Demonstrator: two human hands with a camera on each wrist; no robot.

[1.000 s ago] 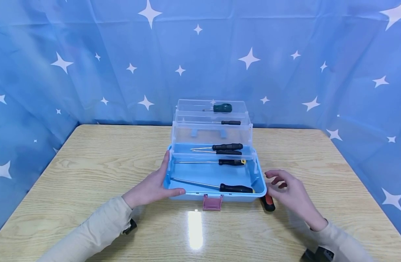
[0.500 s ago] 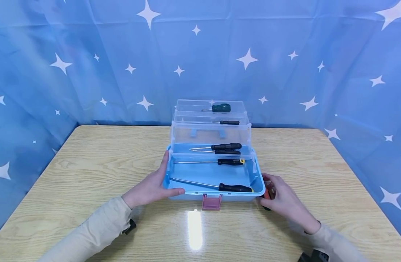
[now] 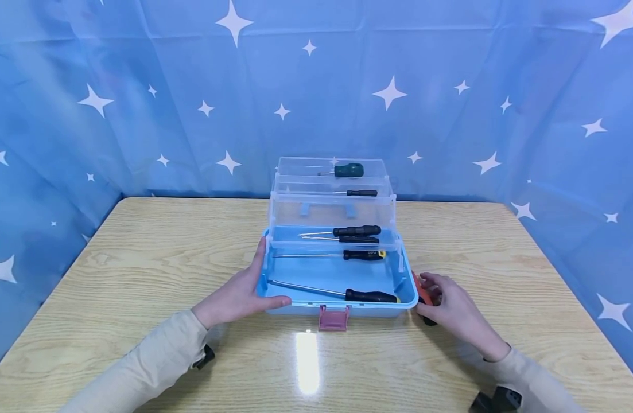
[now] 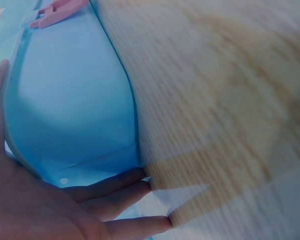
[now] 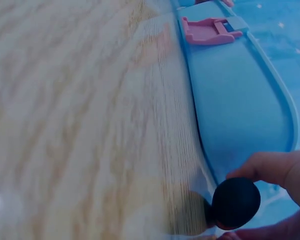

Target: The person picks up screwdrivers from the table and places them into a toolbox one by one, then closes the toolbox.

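My left hand [image 3: 241, 298] lies spread at the left front corner of a blue toolbox [image 3: 334, 310], its thumb along the front rim and its straight fingers along the left side. The left wrist view shows these fingers against the blue wall. Beside the box's right wall, my right hand [image 3: 458, 307] grips a tool with a red-and-black handle [image 3: 423, 293]; its kind is hidden. Its rounded black end [image 5: 237, 202] sits between thumb and fingers in the right wrist view. Inside the box lie a long black-handled screwdriver [image 3: 372, 296] and a yellow-ended screwdriver [image 3: 362, 255].
Clear trays [image 3: 331, 209] are raised at the box's back, bearing several screwdrivers, among them one with a stubby green handle [image 3: 349, 170]. A pink latch [image 3: 334, 319] hangs down at the front. Wooden table [image 3: 166, 246] surrounds the box, and a blue starry curtain [image 3: 182, 69] stands behind.
My right hand has come in to the red-and-black handle and gripped it; more of its red part now shows beside the box. My left hand keeps its place.
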